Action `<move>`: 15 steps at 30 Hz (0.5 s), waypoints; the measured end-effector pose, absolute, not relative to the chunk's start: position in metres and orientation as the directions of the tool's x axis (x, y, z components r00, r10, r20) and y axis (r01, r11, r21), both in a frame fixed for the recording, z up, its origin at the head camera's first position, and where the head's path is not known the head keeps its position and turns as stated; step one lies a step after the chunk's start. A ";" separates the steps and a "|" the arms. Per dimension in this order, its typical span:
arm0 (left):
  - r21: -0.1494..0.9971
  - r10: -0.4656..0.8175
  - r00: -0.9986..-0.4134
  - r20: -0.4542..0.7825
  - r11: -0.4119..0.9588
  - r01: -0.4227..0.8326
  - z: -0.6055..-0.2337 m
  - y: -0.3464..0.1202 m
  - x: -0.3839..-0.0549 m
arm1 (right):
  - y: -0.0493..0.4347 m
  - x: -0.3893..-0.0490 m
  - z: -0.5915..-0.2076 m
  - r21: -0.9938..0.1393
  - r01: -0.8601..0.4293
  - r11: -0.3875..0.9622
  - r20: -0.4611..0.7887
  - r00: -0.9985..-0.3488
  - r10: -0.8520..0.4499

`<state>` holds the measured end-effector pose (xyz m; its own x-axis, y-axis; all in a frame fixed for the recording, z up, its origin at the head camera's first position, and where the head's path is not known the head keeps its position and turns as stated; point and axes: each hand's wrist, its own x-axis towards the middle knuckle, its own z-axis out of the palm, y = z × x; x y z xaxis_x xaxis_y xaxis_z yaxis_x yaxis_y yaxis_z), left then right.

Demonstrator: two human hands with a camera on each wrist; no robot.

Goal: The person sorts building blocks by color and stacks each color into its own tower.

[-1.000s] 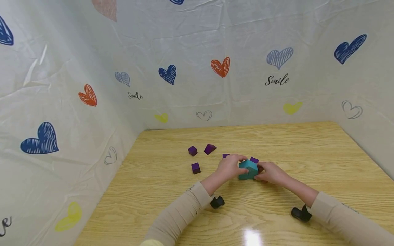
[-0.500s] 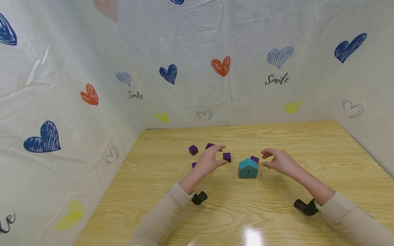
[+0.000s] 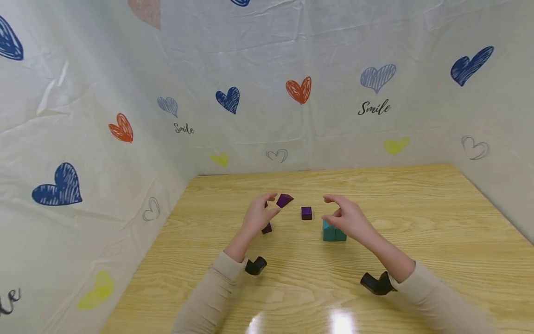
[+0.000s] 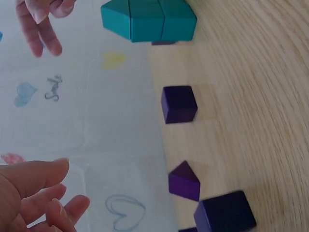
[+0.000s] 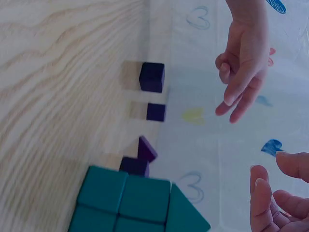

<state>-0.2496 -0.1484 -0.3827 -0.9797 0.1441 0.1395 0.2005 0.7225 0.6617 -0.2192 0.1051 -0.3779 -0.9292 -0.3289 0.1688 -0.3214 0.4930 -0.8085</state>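
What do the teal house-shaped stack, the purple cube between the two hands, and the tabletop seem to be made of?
Teal stack: possibly painted wood or plastic; flat, even, matte colour and visible seams between blocks.
Purple cube: likely similar, with smooth plain faces and fairly crisp edges.
Tabletop: wood or wood-look laminate; grain lines, and bright reflections suggesting gloss.

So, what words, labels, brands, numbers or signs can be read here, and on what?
"Smile": on the white sheet, right side of the head view.
Smaller "Smile": same sheet, farther left.
Cut-off script on the sheet, at the head view's left edge: only a final "e" readable.
Sideways script on the sheet, left wrist view: too blurred to read surely.
No lettering can be made out on the teal blocks or purple blocks.
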 end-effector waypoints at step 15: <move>0.712 0.055 -0.993 -0.101 0.701 -0.034 -0.420 -0.203 -0.253 | 0.010 -0.250 -0.413 -0.906 -0.174 0.387 0.012 -0.922 -0.386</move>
<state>-0.2526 -0.2031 -0.4200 -0.9934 0.0550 -0.1011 -0.0336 0.7014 0.7120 -0.2495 0.0097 -0.4129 -0.9224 -0.3861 0.0118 -0.1736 0.3871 -0.9056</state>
